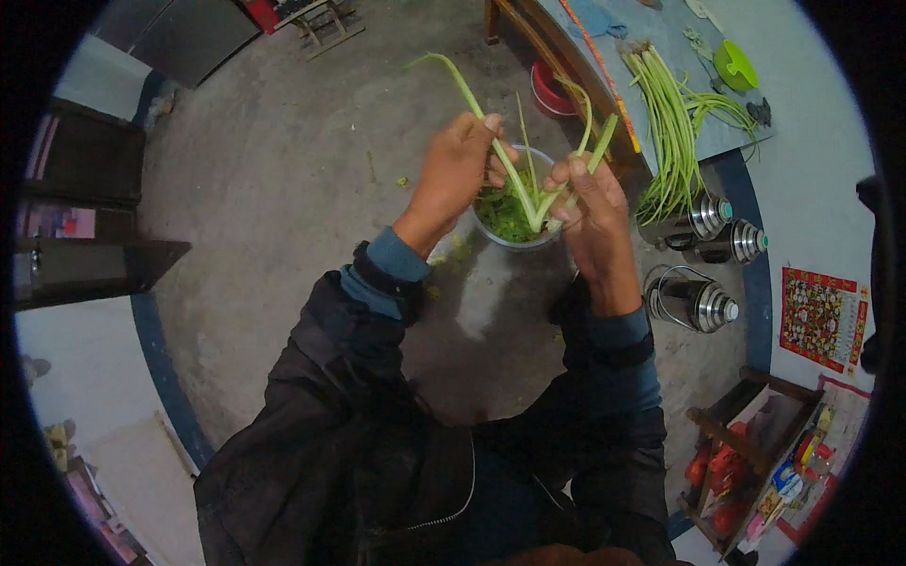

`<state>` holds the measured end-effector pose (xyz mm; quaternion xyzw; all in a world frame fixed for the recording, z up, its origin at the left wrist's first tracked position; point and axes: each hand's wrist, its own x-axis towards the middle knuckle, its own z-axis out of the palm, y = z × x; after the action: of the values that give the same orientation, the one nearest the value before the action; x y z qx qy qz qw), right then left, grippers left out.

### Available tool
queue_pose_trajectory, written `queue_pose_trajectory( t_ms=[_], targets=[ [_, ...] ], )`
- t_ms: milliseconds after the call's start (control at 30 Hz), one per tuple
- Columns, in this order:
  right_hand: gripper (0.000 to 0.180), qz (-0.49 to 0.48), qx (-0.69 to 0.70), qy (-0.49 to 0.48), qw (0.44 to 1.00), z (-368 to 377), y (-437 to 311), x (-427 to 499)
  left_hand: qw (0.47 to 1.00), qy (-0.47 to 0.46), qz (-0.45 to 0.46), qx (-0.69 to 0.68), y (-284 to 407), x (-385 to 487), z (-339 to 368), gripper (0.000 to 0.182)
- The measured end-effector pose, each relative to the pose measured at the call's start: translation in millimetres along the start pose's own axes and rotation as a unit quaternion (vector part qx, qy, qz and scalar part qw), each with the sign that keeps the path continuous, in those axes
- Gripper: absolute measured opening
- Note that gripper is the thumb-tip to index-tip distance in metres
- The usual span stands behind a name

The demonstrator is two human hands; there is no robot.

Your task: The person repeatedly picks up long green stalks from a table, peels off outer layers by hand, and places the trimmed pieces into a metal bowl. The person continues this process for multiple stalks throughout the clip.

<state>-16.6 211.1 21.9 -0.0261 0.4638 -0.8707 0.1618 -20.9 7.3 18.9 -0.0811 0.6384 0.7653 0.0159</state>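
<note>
My left hand [453,170] pinches a long pale-green stalk [514,175], which looks like celery, between thumb and fingers. Its thin tip reaches up past the hand. In my right hand [601,205] are more green stalks [601,139], one with a broad cut-looking end and one thin and curved. The stalks from both hands meet in a V at a pale base [536,221]. Directly beneath is a round bucket [520,246] with a light rim, holding green leaves [504,212]. My fingers hide part of the bucket and stalks.
A table [722,141] at upper right bears a bunch of long green stalks [662,120] and a lime-green scoop [736,65]. A red bucket [552,92] stands beneath its edge. Several metal vacuum flasks [690,304] stand right of me, above a wooden rack [729,453]. Leaf scraps [453,251] dot the concrete floor.
</note>
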Motion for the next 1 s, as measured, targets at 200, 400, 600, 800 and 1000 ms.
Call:
queue_pose_trajectory(
  t_ms=[200, 400, 600, 800, 1000],
  targets=[
    [0.018, -0.067, 0.081, 0.027, 0.994, -6.7, -5.0, -1.3, 0.994, 0.098, 0.034, -0.044, -0.9, 8.2, -19.6, 0.036],
    [0.019, -0.129, 0.117, 0.047, 0.984, -24.0, -13.6, 4.2, 0.974, 0.193, 0.087, -0.083, -2.7, 12.8, -28.3, 0.034],
    [0.023, -0.109, 0.127, 0.037, 0.985, -36.7, -23.7, 4.9, 0.985, 0.159, 0.058, -0.037, 9.8, 7.7, -32.3, 0.033],
    [0.029, -0.062, 0.069, 0.026, 0.995, -24.6, -17.3, 3.1, 0.997, 0.011, 0.002, -0.072, 15.7, -2.8, -8.6, 0.033],
    [0.033, -0.019, -0.041, 0.015, 0.999, -11.2, -13.2, -0.2, 0.998, -0.026, -0.01, -0.062, 12.9, -3.6, -7.5, 0.036]
  ],
)
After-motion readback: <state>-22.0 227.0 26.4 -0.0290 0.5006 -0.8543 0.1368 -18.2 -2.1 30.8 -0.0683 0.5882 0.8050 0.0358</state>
